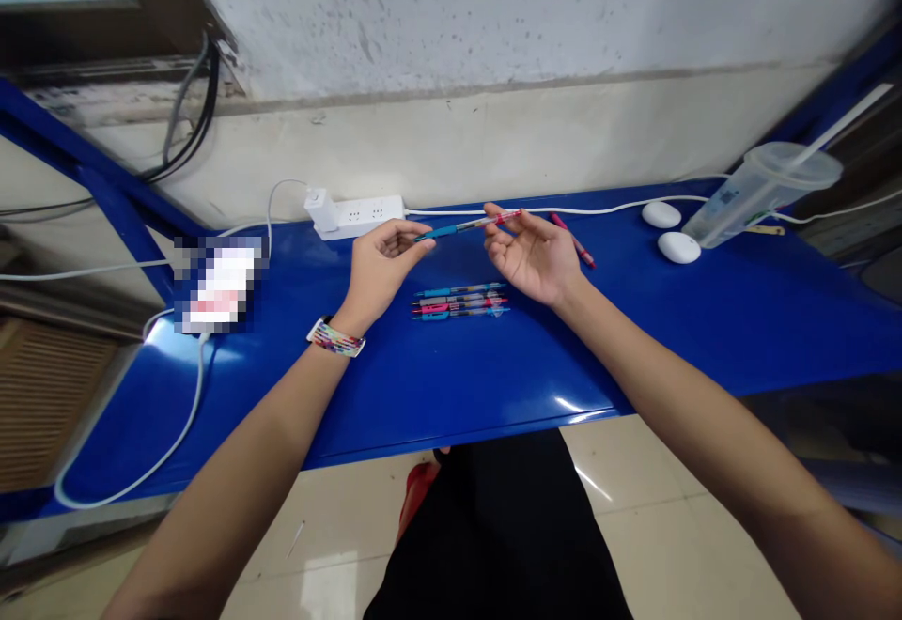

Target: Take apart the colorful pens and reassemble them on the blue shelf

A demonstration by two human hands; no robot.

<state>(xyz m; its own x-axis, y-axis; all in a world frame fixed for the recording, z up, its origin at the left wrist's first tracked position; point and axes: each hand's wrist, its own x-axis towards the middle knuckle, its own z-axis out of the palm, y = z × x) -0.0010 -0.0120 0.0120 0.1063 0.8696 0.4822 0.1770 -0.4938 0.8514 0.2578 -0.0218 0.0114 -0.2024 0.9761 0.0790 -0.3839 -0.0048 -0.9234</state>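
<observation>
Gripping blue-and-red pen (pixel 461 226) in both hands, above blue table (pixel 423 395), toward back edge. Left hand (pixel 381 268): fingertips pinched on blue end; patterned band (pixel 336 338) at wrist. Right hand (pixel 536 258): thumb and finger closed on red end, other fingers loosely curled. Below, about midway between front and back edges: row of pens (pixel 461 302), lying side by side. Just beside right hand: red pen (pixel 574 242). Along back edge: white power strip (pixel 370 216). Near left edge: pixelated device (pixel 222 286). Toward back right corner: white rounded object (pixel 678 247), another just behind, plus clear cup (pixel 747 193) with straw (pixel 849 122).
</observation>
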